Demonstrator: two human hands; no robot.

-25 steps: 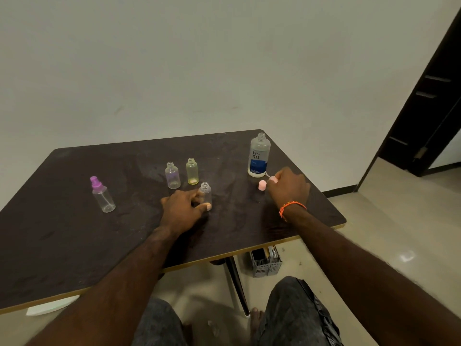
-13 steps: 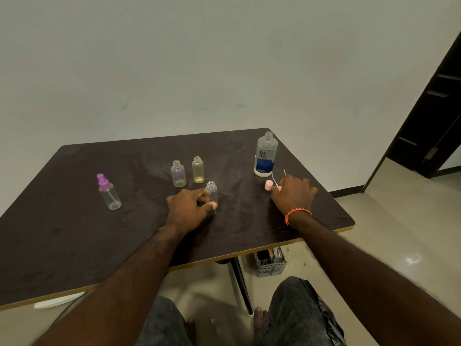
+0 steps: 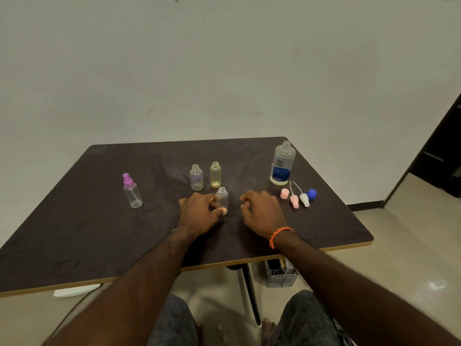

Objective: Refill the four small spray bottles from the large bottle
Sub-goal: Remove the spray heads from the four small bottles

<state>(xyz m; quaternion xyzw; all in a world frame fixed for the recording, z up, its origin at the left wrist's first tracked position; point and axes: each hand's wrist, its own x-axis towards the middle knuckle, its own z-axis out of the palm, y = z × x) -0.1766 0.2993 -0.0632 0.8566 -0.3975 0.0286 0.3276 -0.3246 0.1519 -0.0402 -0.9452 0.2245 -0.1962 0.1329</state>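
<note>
On the dark table [image 3: 99, 233] my left hand [image 3: 199, 213] grips a small clear uncapped bottle [image 3: 222, 196] that stands upright. My right hand [image 3: 262, 211] hovers just right of it, fingers curled, holding nothing I can see. Behind stand a purple-tinted open bottle [image 3: 196, 177] and a yellow-tinted open bottle [image 3: 215, 174]. A clear bottle with a purple spray top [image 3: 132, 191] stands to the left. The large uncapped bottle with a blue label [image 3: 282, 164] is at the back right. In front of it lie a pink cap [image 3: 284, 193], a pink spray head [image 3: 294, 201], a white spray head [image 3: 304, 199] and a blue cap [image 3: 311, 194].
The table's front edge [image 3: 274, 257] runs close to my lap. A grey basket [image 3: 280, 274] sits on the floor under the table by its leg [image 3: 250, 293]. A dark doorway [image 3: 439, 156] is at the right.
My right hand has left the caps and spray heads at the right and moved left toward the small clear bottle. The left hand keeps its hold on that bottle. The camera view shifted.
</note>
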